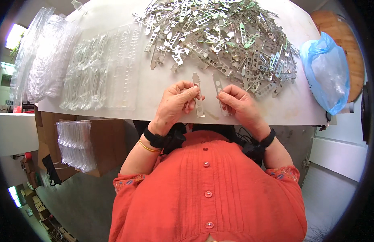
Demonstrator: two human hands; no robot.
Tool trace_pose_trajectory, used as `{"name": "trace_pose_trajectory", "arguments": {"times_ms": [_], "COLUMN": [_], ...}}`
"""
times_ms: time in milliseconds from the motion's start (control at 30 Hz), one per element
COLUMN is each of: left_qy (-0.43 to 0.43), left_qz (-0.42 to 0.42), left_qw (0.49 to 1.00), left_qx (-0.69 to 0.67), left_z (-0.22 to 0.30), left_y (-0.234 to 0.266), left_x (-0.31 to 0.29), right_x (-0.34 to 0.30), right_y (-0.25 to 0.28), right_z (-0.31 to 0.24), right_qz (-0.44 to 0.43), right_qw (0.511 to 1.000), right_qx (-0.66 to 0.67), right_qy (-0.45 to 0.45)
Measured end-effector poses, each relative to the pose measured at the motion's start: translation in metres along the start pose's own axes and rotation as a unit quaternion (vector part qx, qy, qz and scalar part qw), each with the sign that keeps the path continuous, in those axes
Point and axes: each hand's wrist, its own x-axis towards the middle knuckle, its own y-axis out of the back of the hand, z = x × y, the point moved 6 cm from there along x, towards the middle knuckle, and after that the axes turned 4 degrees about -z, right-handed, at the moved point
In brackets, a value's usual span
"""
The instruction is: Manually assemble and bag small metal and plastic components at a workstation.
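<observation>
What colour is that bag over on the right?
The bag is light blue; the head view shows it best.

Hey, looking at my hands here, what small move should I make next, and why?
Perhaps bring the left strip alongside the right strip to compare their holes: your left hand and right hand each already pinch one, and the two are close but apart.

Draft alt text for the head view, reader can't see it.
A person's left hand and right hand each hold a perforated metal strip over a white table, before a pile of metal parts; clear plastic trays lie left, a blue bag right.
</observation>
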Motion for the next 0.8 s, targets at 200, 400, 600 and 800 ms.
{"name": "trace_pose_trajectory", "arguments": {"times_ms": [200, 400, 600, 800], "left_qy": [0.014, 0.040, 0.043, 0.060], "left_qz": [0.020, 0.002, -0.003, 0.007], "left_qw": [1.000, 0.999, 0.999, 0.998], "left_qx": [-0.007, -0.016, -0.012, 0.004], "left_z": [0.004, -0.001, 0.000, -0.002], "left_y": [-0.004, -0.003, -0.005, -0.005], "left_x": [0.003, 0.007, 0.008, 0.010], "right_x": [0.006, 0.010, 0.014, 0.013], "right_y": [-0.004, -0.012, -0.016, -0.019], "right_z": [0.007, 0.007, 0.010, 0.008], "right_qz": [0.008, -0.010, -0.004, 0.007], "right_qw": [1.000, 1.000, 1.000, 1.000], "right_qx": [0.003, 0.027, 0.008, 0.014], "right_qy": [0.001, -0.008, -0.006, -0.017]}}
